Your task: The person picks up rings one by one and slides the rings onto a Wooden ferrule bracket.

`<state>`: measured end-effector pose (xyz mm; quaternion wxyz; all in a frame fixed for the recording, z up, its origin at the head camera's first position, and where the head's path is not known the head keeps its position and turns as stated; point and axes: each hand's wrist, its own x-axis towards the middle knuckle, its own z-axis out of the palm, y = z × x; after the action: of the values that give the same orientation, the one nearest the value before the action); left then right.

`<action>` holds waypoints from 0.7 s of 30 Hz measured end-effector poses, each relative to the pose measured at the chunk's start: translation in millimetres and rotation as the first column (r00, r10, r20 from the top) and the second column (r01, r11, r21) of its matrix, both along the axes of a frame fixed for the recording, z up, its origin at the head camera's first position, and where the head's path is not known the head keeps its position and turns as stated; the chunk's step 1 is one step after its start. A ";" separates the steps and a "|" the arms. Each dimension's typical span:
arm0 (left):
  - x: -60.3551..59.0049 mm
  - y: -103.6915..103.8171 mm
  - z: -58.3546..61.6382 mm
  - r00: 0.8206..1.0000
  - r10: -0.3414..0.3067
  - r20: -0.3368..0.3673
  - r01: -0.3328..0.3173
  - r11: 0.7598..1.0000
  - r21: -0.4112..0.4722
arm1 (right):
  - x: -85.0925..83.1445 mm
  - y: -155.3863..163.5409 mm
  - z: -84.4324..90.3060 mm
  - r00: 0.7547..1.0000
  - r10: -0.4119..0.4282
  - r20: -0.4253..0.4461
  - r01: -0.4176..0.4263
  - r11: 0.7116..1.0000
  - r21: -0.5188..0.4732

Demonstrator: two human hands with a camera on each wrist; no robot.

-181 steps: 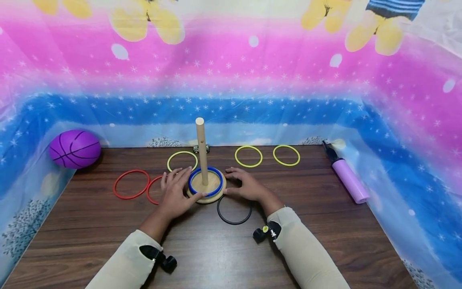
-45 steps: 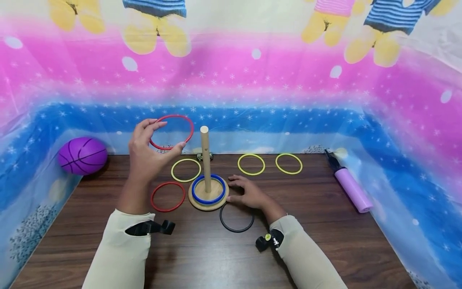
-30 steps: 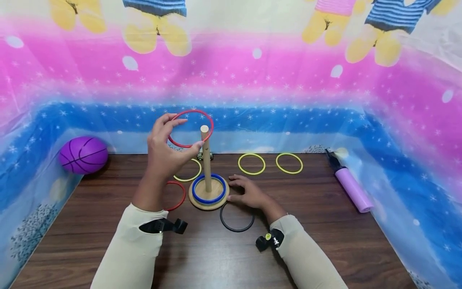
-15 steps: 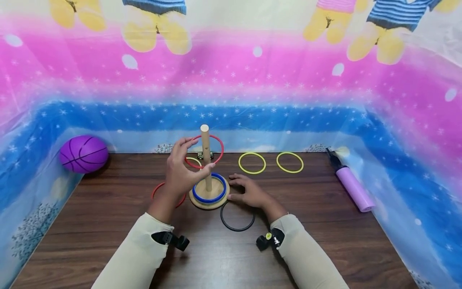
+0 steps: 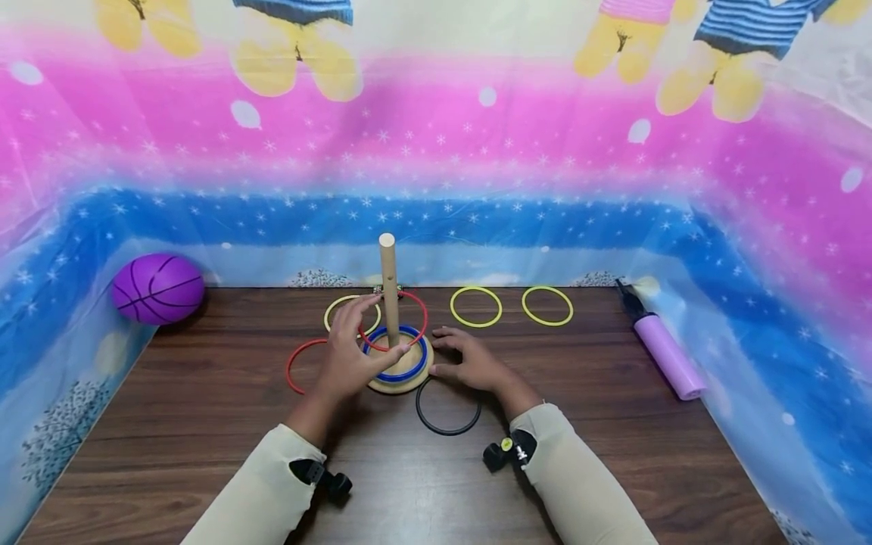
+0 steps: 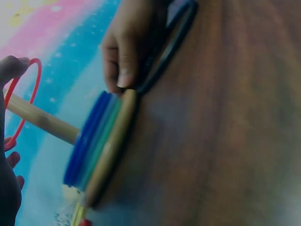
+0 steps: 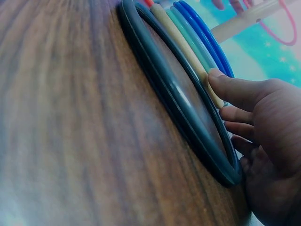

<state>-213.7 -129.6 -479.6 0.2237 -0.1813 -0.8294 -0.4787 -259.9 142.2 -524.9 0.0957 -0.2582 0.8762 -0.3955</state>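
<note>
My left hand (image 5: 349, 357) pinches a red ring (image 5: 426, 309) between thumb and fingers. That ring surrounds the wooden peg (image 5: 389, 276), above the stack at its foot. In the left wrist view, blue rings (image 6: 81, 146) and a green ring (image 6: 97, 149) lie stacked on the round wooden base (image 6: 112, 149). On the base's right edge rests my right hand (image 5: 477, 367), thumb on the rim and fingers curved beside it. A black ring (image 7: 181, 101) lies on the table just below the right hand, close against the base.
Another red ring (image 5: 289, 365), partly behind the left hand, lies to the left. Yellow rings (image 5: 501, 309) lie toward the back. A purple ball (image 5: 158, 289) sits at the back left, a purple hand pump (image 5: 671, 357) at the right. A small patterned object (image 5: 378, 290) stands behind the peg.
My left hand has lifted a red ring from the left, carried it right over the peg's top and lowered it down along the peg. My right hand stays at the base.
</note>
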 end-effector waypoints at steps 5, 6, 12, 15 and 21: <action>1.1 -1.4 -15.3 1.000 -0.009 0.005 0.009 0.999 -0.037 | -1.0 0.3 1.0 1.000 0.002 -0.004 -0.002 1.000 0.011; 0.9 -1.4 -17.8 1.000 -0.016 0.008 0.016 0.999 -0.039 | -1.2 0.4 0.9 1.000 0.001 -0.006 -0.001 1.000 0.011; 0.4 -2.6 -29.2 0.997 -0.022 0.074 0.025 0.999 -0.045 | -1.0 0.1 0.2 1.000 -0.001 -0.003 0.001 1.000 0.015; 0.5 -4.0 -33.8 0.993 -0.027 0.111 0.036 0.996 -0.079 | -0.2 0.0 -0.4 1.000 -0.003 -0.001 0.003 1.000 0.011; -0.6 -5.3 -39.5 0.992 -0.049 0.117 0.062 0.991 -0.115 | -0.9 0.0 -0.8 1.000 0.000 -0.009 0.000 1.000 0.009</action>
<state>-214.3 -134.8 -519.1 0.1516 -0.1898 -0.8623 -0.4443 -260.8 142.2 -525.7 0.0931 -0.2594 0.8783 -0.3906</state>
